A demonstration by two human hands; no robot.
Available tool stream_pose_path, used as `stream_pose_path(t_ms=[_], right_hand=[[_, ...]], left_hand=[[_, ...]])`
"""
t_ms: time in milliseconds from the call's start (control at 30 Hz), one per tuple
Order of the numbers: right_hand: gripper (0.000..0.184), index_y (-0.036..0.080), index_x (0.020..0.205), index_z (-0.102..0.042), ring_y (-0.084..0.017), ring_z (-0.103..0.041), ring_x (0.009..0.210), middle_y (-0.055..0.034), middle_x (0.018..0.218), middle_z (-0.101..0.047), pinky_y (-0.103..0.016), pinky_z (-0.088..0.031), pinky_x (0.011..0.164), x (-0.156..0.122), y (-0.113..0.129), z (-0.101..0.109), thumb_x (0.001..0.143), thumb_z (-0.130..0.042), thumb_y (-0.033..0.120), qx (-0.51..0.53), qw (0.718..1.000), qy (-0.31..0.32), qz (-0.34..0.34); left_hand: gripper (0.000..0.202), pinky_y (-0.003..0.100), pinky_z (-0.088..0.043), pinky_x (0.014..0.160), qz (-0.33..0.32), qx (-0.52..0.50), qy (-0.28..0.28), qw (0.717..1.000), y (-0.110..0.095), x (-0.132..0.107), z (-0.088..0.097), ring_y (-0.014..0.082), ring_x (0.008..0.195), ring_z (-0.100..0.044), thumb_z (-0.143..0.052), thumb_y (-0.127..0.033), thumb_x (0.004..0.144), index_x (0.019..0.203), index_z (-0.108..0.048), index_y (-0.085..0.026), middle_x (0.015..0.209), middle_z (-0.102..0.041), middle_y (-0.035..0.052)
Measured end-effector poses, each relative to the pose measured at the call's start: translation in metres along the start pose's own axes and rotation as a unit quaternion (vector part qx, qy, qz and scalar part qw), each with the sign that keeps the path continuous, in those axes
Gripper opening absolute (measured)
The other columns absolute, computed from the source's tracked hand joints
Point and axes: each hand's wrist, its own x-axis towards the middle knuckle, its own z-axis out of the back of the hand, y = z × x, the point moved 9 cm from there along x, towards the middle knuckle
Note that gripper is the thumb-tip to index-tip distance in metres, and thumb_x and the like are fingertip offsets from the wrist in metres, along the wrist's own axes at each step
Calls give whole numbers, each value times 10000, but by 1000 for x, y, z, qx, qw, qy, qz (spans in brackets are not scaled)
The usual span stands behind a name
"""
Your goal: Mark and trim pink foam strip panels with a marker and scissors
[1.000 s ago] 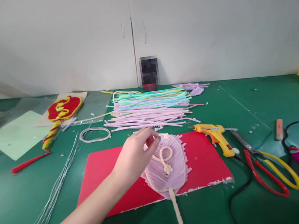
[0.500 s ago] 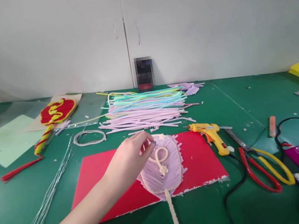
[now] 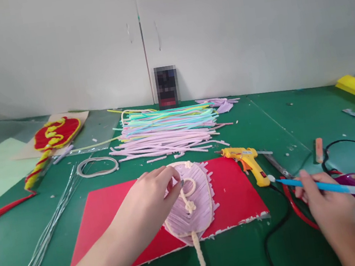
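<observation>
A lilac fan-shaped pipe-cleaner piece (image 3: 192, 202) with a cream border, a cream loop and a twisted cream handle lies on a red board (image 3: 236, 191). My left hand (image 3: 151, 201) rests on the fan's upper left side, its fingers curled and pinched at the cream loop. At the lower right, my right hand (image 3: 325, 206) grips a thin blue stick tool (image 3: 325, 186) with a white tip. That tip points left toward the yellow glue gun (image 3: 250, 162).
A pile of pastel pipe cleaners (image 3: 167, 130) lies behind the board. Red-and-yellow scissors (image 3: 294, 202), a black cord and a purple box sit at right. A red-and-yellow fan (image 3: 54, 136), thin wires (image 3: 48, 232) and a cream ring (image 3: 97, 166) lie at left on the green table.
My right hand has come into view at the lower right holding the blue stick tool. My left hand stays on the fan; the view has shifted right.
</observation>
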Motion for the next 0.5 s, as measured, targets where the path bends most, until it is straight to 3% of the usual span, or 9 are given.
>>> stream_pose_path(t_ms=[167, 333, 500], right_hand=[[353, 223, 545, -525, -155, -521, 437, 17, 484, -556, -278, -396, 503, -1, -7, -2, 826, -581, 430, 18, 1000, 11, -13], [338, 214, 540, -528, -149, -532, 451, 13, 479, -544, -277, -400, 524, -1, 6, 1, 825, -565, 391, -9, 1000, -8, 23], [277, 210, 613, -550, -147, -517, 439, 12, 495, -544, -289, -426, 506, -8, 18, 21, 855, -539, 344, 96, 991, -88, 39]], left_hand=[[179, 290, -418, 620, 9, 1, 9, 1000, 1, 3, -5, 213, 806, -601, -422, -303, 924, 911, -594, -254, 906, -685, 1], [169, 289, -412, 626, 12, -2, 14, 1000, 3, 2, -7, 214, 815, -595, -424, -297, 928, 902, -585, -254, 906, -680, -5], [167, 278, -402, 618, -9, 0, 20, 1000, -2, 0, -4, 198, 803, -589, -427, -276, 935, 889, -584, -243, 892, -667, -2]])
